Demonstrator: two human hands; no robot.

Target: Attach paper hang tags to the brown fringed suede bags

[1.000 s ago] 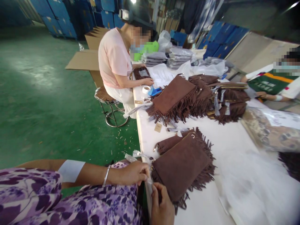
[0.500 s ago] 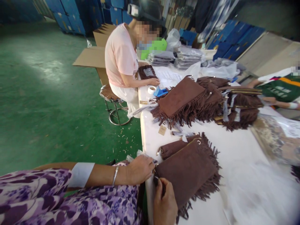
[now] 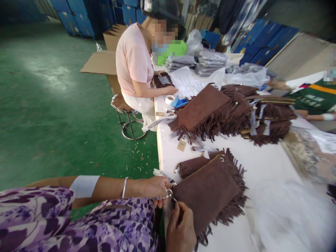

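Observation:
A brown fringed bag (image 3: 207, 189) lies at the table's near edge, its gold zip along the upper side and its fringe to the right. At its left corner my left hand (image 3: 154, 189) is closed, pinching a silver metal ring (image 3: 168, 193). Just below, my right hand (image 3: 182, 225) is closed too, thumb and forefinger pinched beside the ring. A dark strip shows between its fingers, but what it is I cannot make out. Behind the bag is a rolled brown piece (image 3: 186, 168) with metal fittings.
More fringed bags (image 3: 204, 106) are heaped farther along the white table (image 3: 262, 161), near a tan tag (image 3: 181, 145) and a blue tape dispenser (image 3: 180, 102). One co-worker (image 3: 133, 59) sits at the far left side; another (image 3: 312, 94) is at the right. Clear plastic (image 3: 291, 213) lies at right.
My left hand has turned and drawn slightly left, and the silver ring now shows at its fingertips. My right hand has shifted a little left. The bag stays nearly in place.

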